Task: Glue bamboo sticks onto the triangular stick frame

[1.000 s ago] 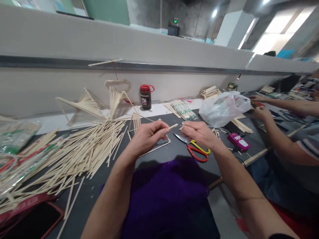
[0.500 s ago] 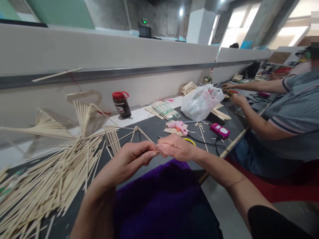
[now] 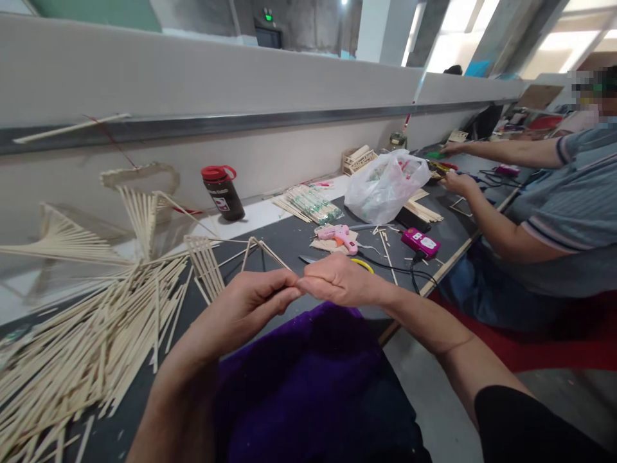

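My left hand (image 3: pixel 248 308) and my right hand (image 3: pixel 342 281) meet fingertip to fingertip above the table's front edge. Both are closed in a pinch, and whatever lies between the fingers is hidden. Just beyond them stands an angled frame of thin wooden sticks (image 3: pixel 254 242), one stick slanting down toward my fingers. Left of it leans a slatted stick panel (image 3: pixel 206 265). Scissors with a yellow handle (image 3: pixel 365 264) lie partly behind my right hand. Below my hands is dark purple cloth (image 3: pixel 303 366).
A large heap of loose sticks (image 3: pixel 101 334) covers the left side. Farther back are a dark bottle with a red lid (image 3: pixel 222 194), a pink glue gun (image 3: pixel 336 236), a white plastic bag (image 3: pixel 385 186) and a magenta power strip (image 3: pixel 420 242) with cables. A co-worker (image 3: pixel 569 193) sits at right.
My view has tilted down and turned slightly right, so the table's things appear shifted. My hands stay pinched together. A green item now shows by the co-worker's far hand.
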The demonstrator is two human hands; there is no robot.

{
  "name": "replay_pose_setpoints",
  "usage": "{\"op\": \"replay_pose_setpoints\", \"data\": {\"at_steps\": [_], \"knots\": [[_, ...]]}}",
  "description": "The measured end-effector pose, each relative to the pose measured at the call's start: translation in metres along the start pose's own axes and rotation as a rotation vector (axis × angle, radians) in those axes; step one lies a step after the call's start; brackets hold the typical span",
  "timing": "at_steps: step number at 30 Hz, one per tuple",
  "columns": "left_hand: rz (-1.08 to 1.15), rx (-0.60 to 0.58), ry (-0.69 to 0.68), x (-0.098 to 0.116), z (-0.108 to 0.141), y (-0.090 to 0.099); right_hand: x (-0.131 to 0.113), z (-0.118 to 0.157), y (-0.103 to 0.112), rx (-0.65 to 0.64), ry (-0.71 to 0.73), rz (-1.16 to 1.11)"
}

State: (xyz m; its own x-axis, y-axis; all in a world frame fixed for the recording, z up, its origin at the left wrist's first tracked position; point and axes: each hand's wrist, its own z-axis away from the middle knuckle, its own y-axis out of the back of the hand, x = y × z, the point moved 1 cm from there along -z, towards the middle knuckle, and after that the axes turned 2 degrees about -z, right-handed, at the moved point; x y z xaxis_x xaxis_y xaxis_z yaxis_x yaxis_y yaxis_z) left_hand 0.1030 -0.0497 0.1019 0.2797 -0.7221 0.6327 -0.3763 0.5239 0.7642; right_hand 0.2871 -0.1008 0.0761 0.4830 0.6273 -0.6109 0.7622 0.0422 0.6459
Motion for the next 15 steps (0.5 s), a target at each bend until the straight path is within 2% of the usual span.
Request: {"op": "replay_pose_setpoints", "data": {"at_steps": [2,4,6,7,9,12,13,15], "knots": [[-0.197,0.082,0.093,-0.008,-0.006,-0.004,0.001,-0.001,-0.003,0.044,-0.029,0.295],[-0.357,0.212,0.214,-0.016,-0.01,-0.005,0.003,0.003,-0.003,0.084,-0.072,0.528],[-0.366,0.344,0.29,-0.02,-0.01,-0.002,0.006,0.014,0.006,0.13,-0.13,0.69],[-0.299,0.391,0.299,-0.02,-0.008,0.0,0.01,0.022,0.014,0.148,-0.161,0.752],[-0.061,0.447,0.278,-0.019,-0.002,0.004,0.024,0.041,0.037,0.183,-0.336,0.896],[0.368,0.456,0.244,-0.017,0.003,0.007,0.052,0.063,0.072,0.206,-0.711,1.101],[0.486,0.457,0.234,-0.018,0.004,0.007,0.058,0.065,0.078,0.23,-0.76,1.121],[0.663,0.462,0.203,-0.02,0.003,0.004,0.059,0.061,0.08,0.289,-0.69,0.997]]}}
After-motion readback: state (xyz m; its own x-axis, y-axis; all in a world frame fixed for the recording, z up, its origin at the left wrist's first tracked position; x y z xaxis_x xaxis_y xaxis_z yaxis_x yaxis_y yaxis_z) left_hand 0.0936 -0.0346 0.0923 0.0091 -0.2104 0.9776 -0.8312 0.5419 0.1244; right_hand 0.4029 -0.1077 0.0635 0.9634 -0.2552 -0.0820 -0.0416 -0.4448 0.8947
